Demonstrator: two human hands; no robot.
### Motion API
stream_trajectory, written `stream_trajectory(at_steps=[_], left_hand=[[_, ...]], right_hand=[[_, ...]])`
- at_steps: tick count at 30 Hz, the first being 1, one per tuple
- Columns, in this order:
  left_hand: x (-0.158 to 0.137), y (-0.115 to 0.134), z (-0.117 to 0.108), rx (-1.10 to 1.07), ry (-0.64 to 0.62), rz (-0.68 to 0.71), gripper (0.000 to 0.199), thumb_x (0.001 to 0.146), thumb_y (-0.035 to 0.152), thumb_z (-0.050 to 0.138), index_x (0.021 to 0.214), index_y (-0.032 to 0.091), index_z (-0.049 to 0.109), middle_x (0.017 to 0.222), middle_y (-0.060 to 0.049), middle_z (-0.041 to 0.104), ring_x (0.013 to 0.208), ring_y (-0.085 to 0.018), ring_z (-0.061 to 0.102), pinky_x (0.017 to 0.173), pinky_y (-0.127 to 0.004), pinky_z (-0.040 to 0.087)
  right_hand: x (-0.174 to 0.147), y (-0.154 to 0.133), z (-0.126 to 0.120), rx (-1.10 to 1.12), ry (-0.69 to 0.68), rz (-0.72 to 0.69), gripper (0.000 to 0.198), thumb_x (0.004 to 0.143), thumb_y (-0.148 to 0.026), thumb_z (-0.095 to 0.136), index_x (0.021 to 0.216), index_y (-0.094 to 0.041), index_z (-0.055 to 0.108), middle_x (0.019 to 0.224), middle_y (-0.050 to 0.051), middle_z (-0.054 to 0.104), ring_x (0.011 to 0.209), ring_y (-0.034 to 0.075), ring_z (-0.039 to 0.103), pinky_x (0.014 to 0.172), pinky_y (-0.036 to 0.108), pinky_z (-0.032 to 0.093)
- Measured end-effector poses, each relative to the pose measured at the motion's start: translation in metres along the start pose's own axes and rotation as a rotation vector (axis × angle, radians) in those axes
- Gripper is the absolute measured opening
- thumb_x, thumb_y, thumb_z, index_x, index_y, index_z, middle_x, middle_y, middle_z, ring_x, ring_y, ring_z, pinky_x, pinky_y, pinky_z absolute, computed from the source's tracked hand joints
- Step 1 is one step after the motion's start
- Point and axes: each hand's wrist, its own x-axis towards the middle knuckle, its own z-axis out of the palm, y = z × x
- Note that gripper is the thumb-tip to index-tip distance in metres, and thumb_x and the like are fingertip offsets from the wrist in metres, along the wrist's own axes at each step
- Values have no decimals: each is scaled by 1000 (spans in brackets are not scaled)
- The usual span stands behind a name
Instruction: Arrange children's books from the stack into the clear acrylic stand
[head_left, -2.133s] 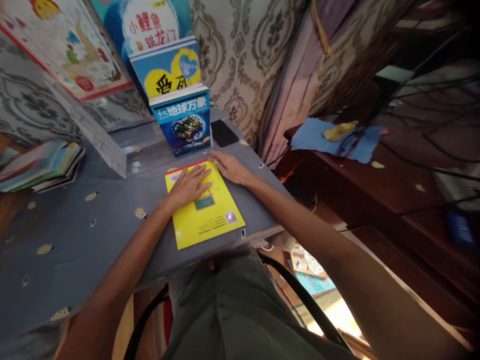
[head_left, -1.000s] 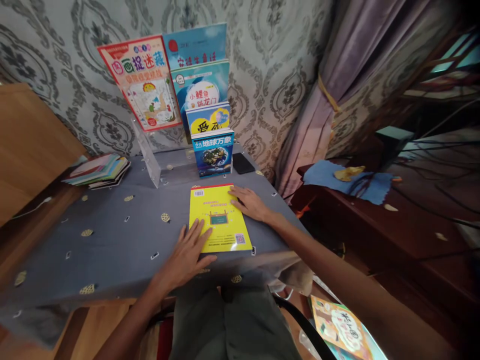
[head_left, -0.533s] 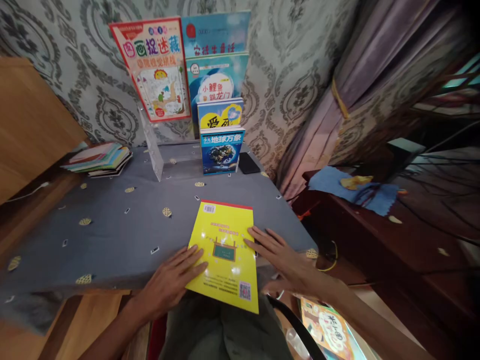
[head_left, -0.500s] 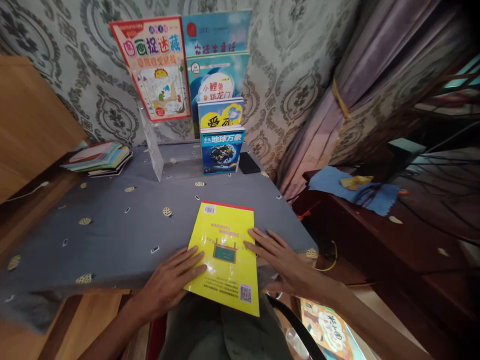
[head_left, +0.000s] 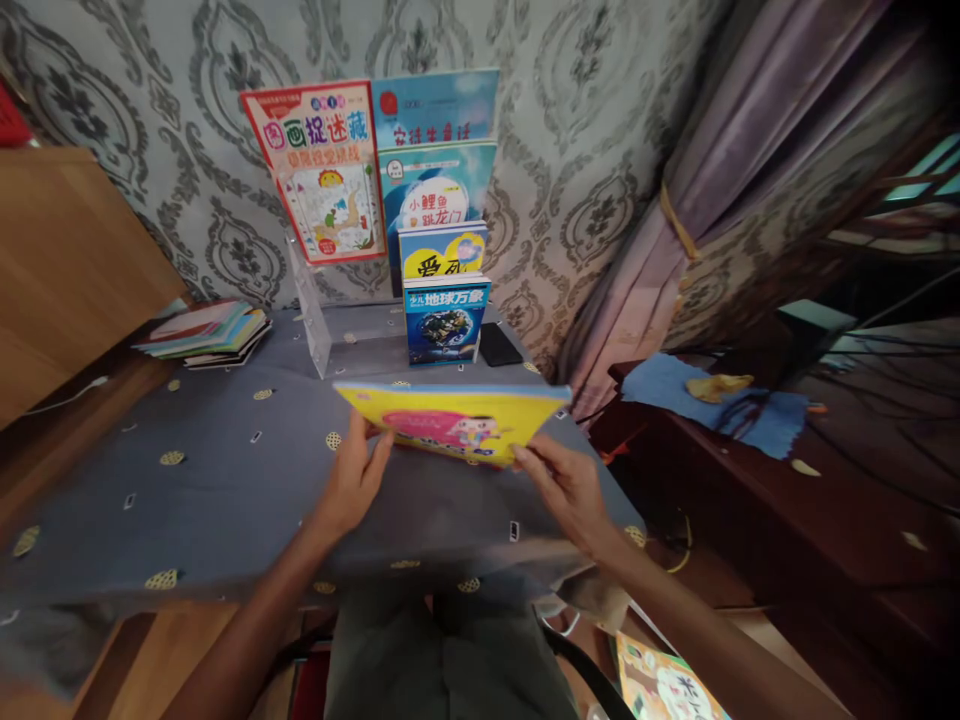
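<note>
A yellow book with a pink patch and a cartoon figure on its cover is held tilted above the table, its blue edge away from me. My left hand grips its left end, thumb on the near side and the other fingers partly hidden behind. At the right end, my right hand pinches the lower corner between thumb and fingers. Beyond the book stands a clear display rack. It holds a red-bordered picture book, two teal books, a yellow-and-blue book and a blue book with a globe.
A grey patterned cloth covers the table. Stacked thin books lie at its back left, and a black flat object is beside the rack. On the right, a dark red cabinet bears a blue cloth. Another book lies low at right.
The yellow book was lying flat, back cover up, under both hands. Now it is lifted, turned to another cover and moved away from me. The camera view has tilted up slightly.
</note>
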Motion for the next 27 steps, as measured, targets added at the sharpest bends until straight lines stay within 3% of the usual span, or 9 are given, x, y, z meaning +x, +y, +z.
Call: stream_trajectory(at_steps=[3, 6, 9, 12, 15, 18, 22, 27], left_hand=[[20, -12, 5, -10, -33, -44, 31, 96, 36, 56, 122, 20, 49, 119, -12, 68, 112, -24, 65, 99, -41, 52], [32, -11, 4, -133, -46, -123, 49, 94, 40, 57, 136, 22, 39, 115, -10, 69, 104, -24, 68, 88, -39, 57], [35, -18, 6, -278, -102, -273, 70, 90, 47, 61, 145, 24, 24, 105, -8, 72, 84, -22, 72, 71, -35, 59], [32, -36, 10, -201, -199, -404, 81, 85, 51, 64, 146, 20, 21, 89, -4, 73, 61, -17, 68, 50, -24, 51], [29, -51, 10, 7, -321, -439, 76, 87, 48, 59, 146, 16, 25, 73, 2, 67, 45, -13, 57, 39, -20, 40], [32, -52, 7, 199, -415, -421, 64, 89, 39, 54, 145, 14, 34, 68, 3, 64, 43, -13, 55, 42, -22, 41], [41, -44, 3, 445, -526, -390, 56, 93, 32, 47, 145, 14, 38, 80, -2, 71, 46, -14, 58, 50, -26, 46], [54, -45, 4, 887, -488, -239, 36, 97, 31, 47, 129, 20, 57, 102, -10, 73, 88, -25, 70, 78, -34, 53]], right_hand=[[19, -2, 6, 100, 57, 99, 40, 97, -51, 50, 75, -21, 65, 64, 0, 64, 57, 14, 58, 55, 25, 46], [33, 5, 10, 264, 55, 256, 40, 93, -56, 52, 84, -20, 68, 65, 1, 63, 52, 13, 52, 48, 25, 41], [44, 22, 15, 380, -34, 435, 40, 89, -57, 54, 86, -19, 66, 65, 2, 64, 47, 12, 49, 42, 24, 36], [49, 43, 23, 349, -164, 536, 33, 85, -51, 56, 79, -19, 62, 61, 2, 64, 46, 14, 53, 41, 25, 37], [49, 58, 32, 144, -261, 510, 20, 82, -39, 55, 78, -20, 61, 60, 2, 67, 52, 17, 59, 48, 26, 40], [47, 65, 37, -68, -312, 435, 15, 83, -32, 52, 80, -20, 61, 59, 1, 68, 56, 18, 61, 54, 26, 38], [46, 66, 37, -138, -354, 423, 20, 89, -33, 48, 87, -19, 62, 61, 1, 69, 56, 18, 61, 55, 27, 37], [49, 61, 34, -408, -393, 428, 24, 91, -31, 52, 106, -17, 65, 73, 5, 73, 67, 22, 67, 58, 28, 39]])
